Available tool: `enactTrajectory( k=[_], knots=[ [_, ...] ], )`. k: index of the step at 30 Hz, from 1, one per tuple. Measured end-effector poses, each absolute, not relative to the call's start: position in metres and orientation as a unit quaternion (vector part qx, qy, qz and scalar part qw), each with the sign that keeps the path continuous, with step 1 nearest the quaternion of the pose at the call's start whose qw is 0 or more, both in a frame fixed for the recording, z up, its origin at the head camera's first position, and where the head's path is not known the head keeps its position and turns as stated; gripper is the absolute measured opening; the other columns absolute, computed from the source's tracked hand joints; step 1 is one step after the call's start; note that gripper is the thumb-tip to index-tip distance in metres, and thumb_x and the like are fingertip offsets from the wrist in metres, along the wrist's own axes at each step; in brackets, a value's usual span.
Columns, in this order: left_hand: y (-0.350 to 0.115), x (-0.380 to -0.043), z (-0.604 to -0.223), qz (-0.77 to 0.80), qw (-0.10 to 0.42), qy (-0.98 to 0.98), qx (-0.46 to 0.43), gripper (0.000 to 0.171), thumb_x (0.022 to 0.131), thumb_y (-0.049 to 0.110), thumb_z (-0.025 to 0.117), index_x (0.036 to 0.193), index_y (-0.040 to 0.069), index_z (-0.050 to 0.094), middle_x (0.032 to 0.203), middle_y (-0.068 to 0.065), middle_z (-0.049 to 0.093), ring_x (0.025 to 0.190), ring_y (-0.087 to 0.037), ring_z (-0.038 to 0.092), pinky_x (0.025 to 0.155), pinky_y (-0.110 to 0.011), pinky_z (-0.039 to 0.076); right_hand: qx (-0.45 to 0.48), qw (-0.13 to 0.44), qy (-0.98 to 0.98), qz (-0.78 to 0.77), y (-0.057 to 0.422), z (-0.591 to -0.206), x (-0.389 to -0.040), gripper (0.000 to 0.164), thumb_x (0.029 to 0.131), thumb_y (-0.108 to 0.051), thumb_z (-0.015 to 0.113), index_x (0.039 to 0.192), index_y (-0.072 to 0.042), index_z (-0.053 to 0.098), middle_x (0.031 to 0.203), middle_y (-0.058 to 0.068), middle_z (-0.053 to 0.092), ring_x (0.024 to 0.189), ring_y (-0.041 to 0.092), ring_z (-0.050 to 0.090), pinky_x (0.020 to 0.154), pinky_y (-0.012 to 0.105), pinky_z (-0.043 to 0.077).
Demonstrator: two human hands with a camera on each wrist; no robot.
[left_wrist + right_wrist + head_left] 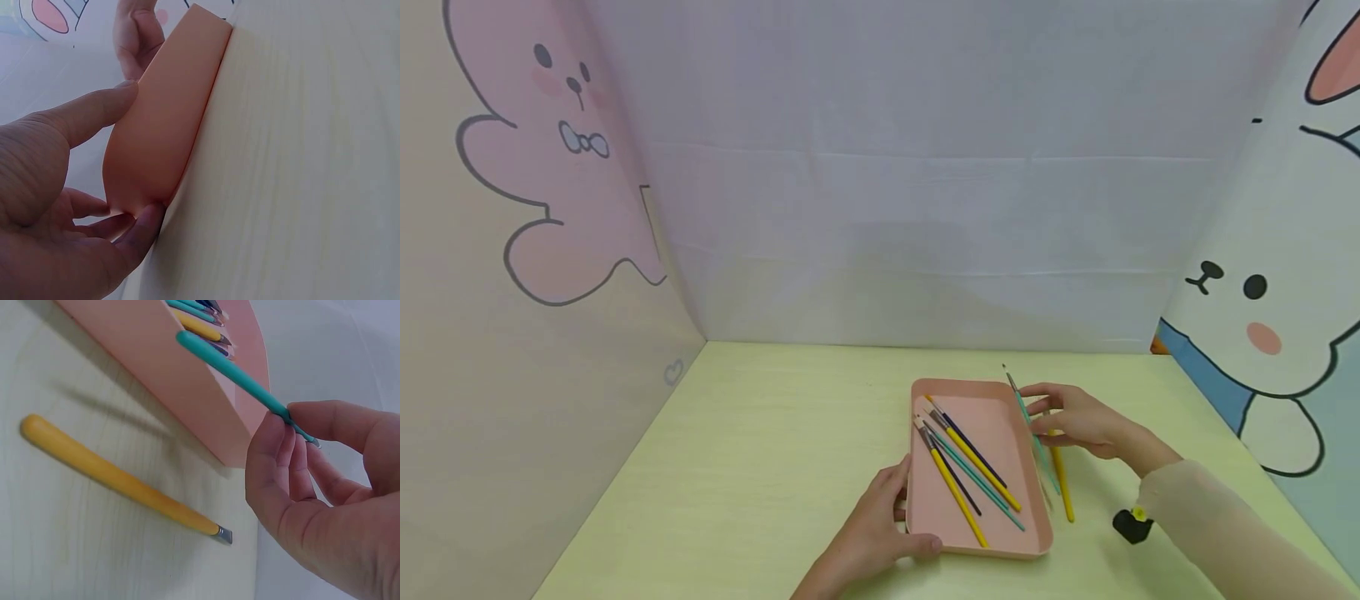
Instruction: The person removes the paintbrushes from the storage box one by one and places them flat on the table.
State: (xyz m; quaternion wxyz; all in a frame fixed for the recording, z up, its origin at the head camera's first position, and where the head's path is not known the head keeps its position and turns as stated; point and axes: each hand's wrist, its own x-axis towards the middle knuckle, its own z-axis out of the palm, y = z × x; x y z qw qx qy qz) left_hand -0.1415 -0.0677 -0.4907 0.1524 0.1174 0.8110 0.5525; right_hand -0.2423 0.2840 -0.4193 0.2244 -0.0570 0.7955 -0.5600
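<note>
My left hand (872,521) grips the near left corner of a pink tray (988,408), thumb on the near rim and fingers along the left side. In the tray lie several paintbrushes with yellow, teal and dark handles, such as a yellow one (957,495), bristles pointing away from me. Over the tray's right edge, my right hand (1082,422) pinches a teal paintbrush (234,374) between thumb and fingers, its bristle end up and raised off the table. Just right of the tray, below that hand, a yellow paintbrush (125,478) lies on the table.
A small black object (1132,527) with a yellow bit sits near the right forearm. The pale wood-grain table (775,450) runs back to a white sheet (917,208). Side panels with cartoon animals stand at left and right.
</note>
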Motion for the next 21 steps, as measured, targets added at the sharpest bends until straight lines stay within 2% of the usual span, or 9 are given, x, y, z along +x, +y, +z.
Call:
enactTrajectory(
  k=[14,21],
  knots=[
    [-0.067,-0.141,-0.49,0.552,0.151,0.811,0.119,0.12,0.074,0.021,0.1,0.17,0.018,0.029,0.156,-0.008,0.043,0.108,-0.019,0.059,0.088,-0.031,0.055,-0.014,0.204,0.822,-0.532,0.33,-0.43,-0.237,0.071,0.102,-0.002,0.065,0.161,0.009,0.027,0.14,0.033,0.048,0.107,0.028,0.065,0.093,0.044,0.061],
    [-0.066,-0.141,-0.49,0.548,0.149,0.815,0.118,0.12,0.074,0.022,0.1,0.17,0.017,0.029,0.157,-0.009,0.043,0.108,-0.019,0.06,0.089,-0.032,0.055,0.024,0.209,0.831,-0.515,0.342,-0.435,-0.239,0.073,0.102,-0.002,0.066,0.16,0.011,0.025,0.143,0.035,0.047,0.105,0.022,0.066,0.091,0.041,0.062]
  ],
)
